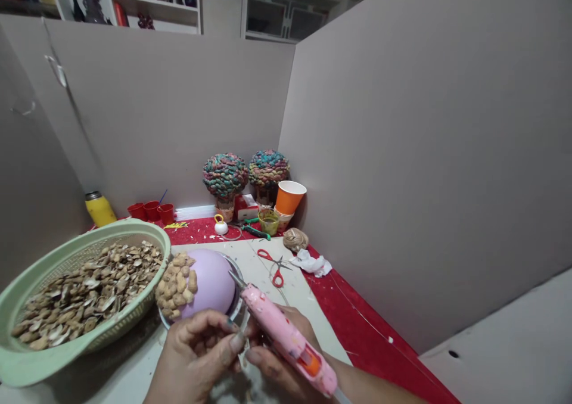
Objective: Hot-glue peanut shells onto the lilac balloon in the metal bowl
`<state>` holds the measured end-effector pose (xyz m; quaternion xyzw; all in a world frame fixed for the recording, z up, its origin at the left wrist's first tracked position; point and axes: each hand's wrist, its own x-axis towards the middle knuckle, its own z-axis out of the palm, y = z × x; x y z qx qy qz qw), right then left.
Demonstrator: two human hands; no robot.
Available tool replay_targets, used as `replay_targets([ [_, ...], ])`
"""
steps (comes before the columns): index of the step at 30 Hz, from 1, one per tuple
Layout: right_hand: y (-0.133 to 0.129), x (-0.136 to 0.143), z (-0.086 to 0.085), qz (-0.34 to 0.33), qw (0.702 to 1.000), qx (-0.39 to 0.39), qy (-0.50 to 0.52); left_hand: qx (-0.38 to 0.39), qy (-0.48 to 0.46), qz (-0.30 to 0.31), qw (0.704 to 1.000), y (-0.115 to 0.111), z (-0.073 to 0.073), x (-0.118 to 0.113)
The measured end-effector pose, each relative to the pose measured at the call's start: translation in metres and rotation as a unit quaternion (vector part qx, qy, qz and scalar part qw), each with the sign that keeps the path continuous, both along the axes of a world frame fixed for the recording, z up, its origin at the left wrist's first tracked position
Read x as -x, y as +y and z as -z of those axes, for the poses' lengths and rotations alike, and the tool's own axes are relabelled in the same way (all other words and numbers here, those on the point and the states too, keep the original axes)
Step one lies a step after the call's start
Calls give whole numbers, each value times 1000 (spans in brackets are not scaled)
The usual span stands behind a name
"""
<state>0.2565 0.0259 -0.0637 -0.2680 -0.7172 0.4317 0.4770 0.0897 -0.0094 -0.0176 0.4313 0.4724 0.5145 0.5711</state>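
Observation:
My right hand (304,326) holds a pink hot glue gun (279,332), its metal nozzle pointing up and left toward a lilac balloon (212,279). My left hand (192,356) is closed in a pinch close in front of the balloon. The fingertips of both hands come together below the nozzle; a thin pale piece shows between them, too unclear to name. Peanut shells (176,288) cover the balloon's left side in a patch. The balloon sits in a metal bowl (239,267), mostly hidden behind it and my hands.
A green basket (156,237) of peanut shells stands at the left. Red scissors (277,267), a twine ball (295,239) and crumpled tissue (313,264) lie at right. Behind are two shell-covered trees (226,177), an orange cup (289,198), red cups (152,210) and a yellow bottle (100,210).

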Motion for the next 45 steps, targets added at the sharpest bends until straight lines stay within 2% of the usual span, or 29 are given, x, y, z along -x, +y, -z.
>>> replay_targets([
  [2,-1,2,-5,-8,1000,1,12,6,-7,10,1000,-1,-1,-1],
  [4,-4,2,-9,-24,998,36,36,12,-8,30,999,-1,0,1],
  [8,-8,-2,-21,-44,992,107,55,12,0,122,992,3,1,11],
  [13,-5,-8,-30,-57,989,133,-5,55,-51,171,982,7,-3,17],
  [17,-2,-9,-31,-60,992,114,-12,94,-94,197,971,8,-7,16],
  [22,-3,-9,-33,-77,994,76,-11,98,-112,208,967,7,-7,17],
  [27,-7,-11,-30,-91,993,80,-11,98,-109,206,967,5,-6,17],
  [32,-13,-14,-30,-68,988,134,-21,107,-128,197,966,6,-4,16],
  [37,-11,-16,-31,-35,995,85,-48,116,-136,202,963,8,2,15],
  [39,-11,-15,-28,-47,994,95,-35,118,-141,203,962,8,3,15],
  [42,-11,-16,-23,-65,991,113,-21,113,-149,205,961,8,-1,16],
  [45,-9,-19,-19,-33,991,123,-37,107,-151,200,962,9,-13,21],
])
